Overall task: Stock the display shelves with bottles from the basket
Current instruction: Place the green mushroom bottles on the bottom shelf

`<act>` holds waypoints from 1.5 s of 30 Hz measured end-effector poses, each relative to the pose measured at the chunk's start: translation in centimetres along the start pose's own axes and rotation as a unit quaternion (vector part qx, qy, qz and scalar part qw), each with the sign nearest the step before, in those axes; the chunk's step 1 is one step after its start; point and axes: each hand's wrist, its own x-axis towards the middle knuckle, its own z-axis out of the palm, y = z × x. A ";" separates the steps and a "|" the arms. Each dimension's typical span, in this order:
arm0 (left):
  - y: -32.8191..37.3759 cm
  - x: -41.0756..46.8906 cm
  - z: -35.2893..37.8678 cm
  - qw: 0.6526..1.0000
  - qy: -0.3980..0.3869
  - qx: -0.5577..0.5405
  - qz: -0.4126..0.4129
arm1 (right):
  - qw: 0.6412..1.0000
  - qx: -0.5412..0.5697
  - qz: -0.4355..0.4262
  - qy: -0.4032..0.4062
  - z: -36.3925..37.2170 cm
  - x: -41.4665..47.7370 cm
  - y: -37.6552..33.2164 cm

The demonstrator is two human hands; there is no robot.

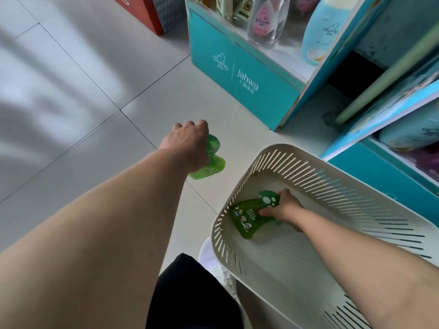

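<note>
Left hand [188,141] is closed around a green bottle [209,160] above the floor tiles [95,103]. Right hand [281,207] grips a second green bottle [249,216] inside the slotted white basket [308,167], beside the teal display shelf [237,67]

This was a shop. A teal cardboard display stand [240,74] printed with brand names stood on a pale tiled floor [71,103], its shelf carrying clear and pale blue toiletry bottles [263,20]. More teal shelving [380,167] ran along the right, holding what seemed to be packaged goods, too blurred to identify. A red display box [142,10] stood farther back.
</note>
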 end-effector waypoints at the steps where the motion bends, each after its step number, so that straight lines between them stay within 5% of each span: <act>1: 0.1 0.0 -0.4 1.000 0.005 -0.003 -0.004 | 1.000 -0.001 -0.024 -0.002 -0.2 -0.5 0.1; 7: 1.0 -0.6 -4.5 0.999 0.033 -0.030 -0.012 | 0.979 -0.119 -0.144 0.079 -2.5 -5.5 0.2; 17: 8.1 -7.1 -9.9 0.993 0.058 -0.032 0.098 | 0.925 -0.202 -0.258 0.194 -10.3 -17.8 2.3; 37: 29.0 -19.4 -7.9 0.936 0.114 0.074 0.325 | 0.846 -0.312 -0.273 0.335 -21.0 -34.0 16.9; 45: 39.8 -19.3 -5.0 0.919 0.093 0.063 0.377 | 0.863 -0.300 -0.228 0.336 -22.8 -34.2 26.1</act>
